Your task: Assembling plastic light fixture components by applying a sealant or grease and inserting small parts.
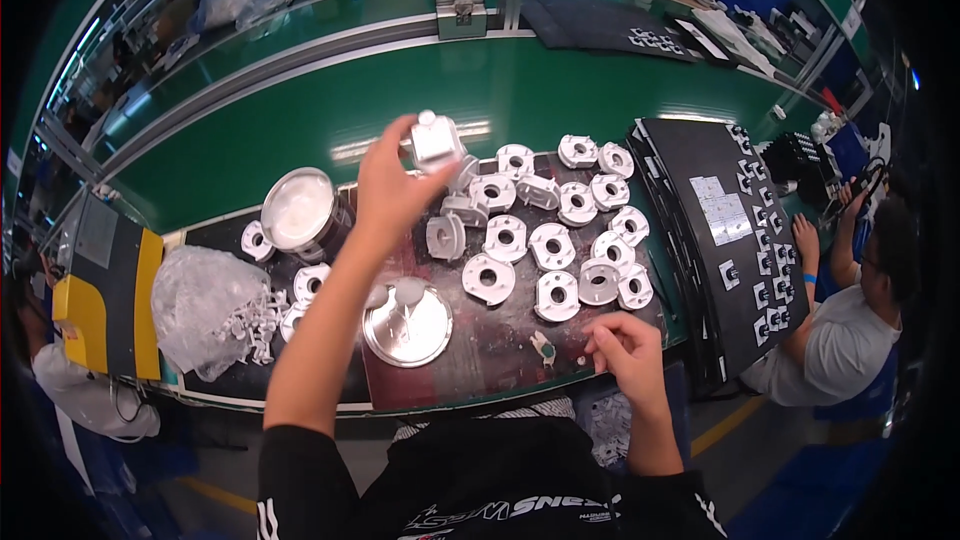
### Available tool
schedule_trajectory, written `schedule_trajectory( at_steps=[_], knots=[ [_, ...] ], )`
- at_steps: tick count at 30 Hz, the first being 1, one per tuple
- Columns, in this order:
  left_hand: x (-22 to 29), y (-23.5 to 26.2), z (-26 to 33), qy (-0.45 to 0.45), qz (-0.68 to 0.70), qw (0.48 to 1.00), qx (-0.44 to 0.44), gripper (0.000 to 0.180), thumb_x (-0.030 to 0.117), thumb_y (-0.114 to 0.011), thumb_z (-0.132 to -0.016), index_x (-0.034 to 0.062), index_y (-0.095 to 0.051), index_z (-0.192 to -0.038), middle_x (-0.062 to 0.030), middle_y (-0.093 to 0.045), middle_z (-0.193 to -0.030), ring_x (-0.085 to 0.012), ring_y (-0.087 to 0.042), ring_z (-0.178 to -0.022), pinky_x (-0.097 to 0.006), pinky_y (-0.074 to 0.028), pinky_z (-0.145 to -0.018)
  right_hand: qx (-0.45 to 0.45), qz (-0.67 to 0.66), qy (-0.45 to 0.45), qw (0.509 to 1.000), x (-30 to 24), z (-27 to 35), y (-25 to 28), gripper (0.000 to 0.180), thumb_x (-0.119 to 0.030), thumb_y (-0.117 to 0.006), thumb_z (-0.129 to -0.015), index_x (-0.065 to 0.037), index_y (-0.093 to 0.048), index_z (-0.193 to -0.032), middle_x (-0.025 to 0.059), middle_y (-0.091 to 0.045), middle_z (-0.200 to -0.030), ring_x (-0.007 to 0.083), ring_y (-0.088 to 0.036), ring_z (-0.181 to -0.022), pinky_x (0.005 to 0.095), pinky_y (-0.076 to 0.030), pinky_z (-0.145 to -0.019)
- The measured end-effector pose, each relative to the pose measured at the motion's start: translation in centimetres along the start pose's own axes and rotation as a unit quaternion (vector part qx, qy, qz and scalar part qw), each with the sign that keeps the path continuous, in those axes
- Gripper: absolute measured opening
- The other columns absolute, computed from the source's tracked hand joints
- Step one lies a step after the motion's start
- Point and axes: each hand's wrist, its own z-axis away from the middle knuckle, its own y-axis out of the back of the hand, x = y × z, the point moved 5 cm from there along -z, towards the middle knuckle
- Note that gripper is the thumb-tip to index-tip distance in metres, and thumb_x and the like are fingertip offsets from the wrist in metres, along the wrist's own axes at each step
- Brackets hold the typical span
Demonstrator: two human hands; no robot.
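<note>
The left hand is raised above the bench, fingers clamped on a white moulded part. The right hand rests curled at the mat's near edge; whether it pinches anything, I can't tell. The clear bag blurs its contents.

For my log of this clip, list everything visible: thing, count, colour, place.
Silver-grey cast metal part: one, held up in the left hand.
Matching grey ring-shaped metal parts: roughly twenty, laid out on the dark mat, centre right; a few more near the bag.
Round shiny metal tins: two, silver, on the mat, one at centre and one upper left.
Clear plastic bag of small white parts: one, left of the mat.
Black trays with small pieces: a stack, right.
Green conveyor belt: one, behind the mat.
Co-worker in a white shirt: one, far right.
Left hand: raised, gripping the part.
Right hand: at the mat's near edge, fingers curled; contents not clear.
</note>
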Motion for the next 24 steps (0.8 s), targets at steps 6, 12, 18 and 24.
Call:
schedule_trajectory(
  at_steps=[6, 12, 18, 24],
  knots=[
    [-12.3, -7.1, -10.0, 0.046, -0.068, 0.996, -0.023, 0.082, 0.046, -0.091, -0.069, 0.0005, -0.062, -0.131, -0.0204, -0.071, -0.120, -0.0380, -0.065, -0.111, -0.045, -0.052, -0.096, 0.045, -0.006, 0.009, 0.999, 0.4, 2.1, 1.3, 0.012, -0.007, -0.066, -0.099, 0.003, -0.072, -0.101, 0.0056, -0.070, -0.081, 0.0052, -0.058, -0.063, 0.0187, -0.046, -0.056],
    [-17.9, -9.0, -10.6, 0.067, -0.141, 0.985, -0.072, 0.091, 0.052, -0.089, -0.070, -0.0001, -0.056, -0.138, -0.0211, -0.070, -0.124, -0.0376, -0.066, -0.115, -0.045, -0.052, -0.100, 0.125, 0.278, 0.192, 0.933, -3.9, -4.2, 1.8, 0.018, -0.005, -0.074, -0.087, 0.002, -0.070, -0.103, 0.0103, -0.069, -0.086, 0.0176, -0.061, -0.071, 0.0301, -0.047, -0.063],
    [-12.6, -6.5, -11.2, 0.025, -0.222, 0.974, -0.030, 0.086, 0.046, -0.086, -0.077, -0.0009, -0.052, -0.141, -0.0219, -0.054, -0.144, -0.0392, -0.048, -0.134, -0.049, -0.040, -0.112, 0.150, 0.495, 0.383, 0.765, -6.1, -18.3, -3.0, 0.027, -0.019, -0.079, -0.080, -0.001, -0.072, -0.099, 0.0131, -0.064, -0.085, 0.0355, -0.064, -0.082, 0.0476, -0.051, -0.085],
    [2.1, -2.9, -3.8, -0.077, 0.045, 0.994, -0.063, 0.054, 0.023, -0.076, -0.089, 0.0040, -0.056, -0.136, -0.0150, -0.061, -0.129, -0.0289, -0.057, -0.118, -0.042, -0.046, -0.101, 0.043, 0.508, 0.251, 0.823, -5.2, -20.9, -2.0, 0.020, -0.015, -0.075, -0.082, -0.001, -0.072, -0.096, 0.0143, -0.070, -0.094, 0.0304, -0.070, -0.087, 0.0393, -0.056, -0.076]
  ],
)
